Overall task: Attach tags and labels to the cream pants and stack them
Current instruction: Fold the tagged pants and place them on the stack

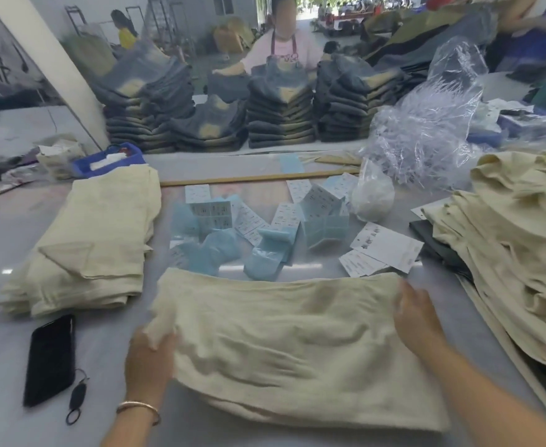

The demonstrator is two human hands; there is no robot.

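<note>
Grey work table (4, 356), workshop floor behind; background figures and dark garment stacks (278, 108) blurred, detail unreadable.

Item, far left: folded stack of cream pants (84, 253), lying flat, long axis running away from me, near end toward my side. How many pairs it holds I cannot tell.

Item: black phone (50, 359), flat on the table just below that stack, a small looped strap beside its lower end.

Item: my left hand (150, 356), bracelet at the wrist. Fingers tucked under the left edge of the folded cream pants in front of me (284, 343), thumb over the cloth, gripping it. Fingertips hidden by the fabric.

Item: those pants, centre, directly before me on the table. Long axis runs left to right across my view; far edge curved toward the tags. Waistband and leg ends not distinguishable; motion blur softens the cloth.

Item: blue and white tags and labels (265, 217), scattered loose beyond the pants; print illegible.

Item: my right hand (417, 317), fingers straight, laid flat against the right edge of the pants, pressing, not clasping.

Item, far right: loose heap of cream pants (504, 246), unfolded, cut off by the frame edge.
</note>
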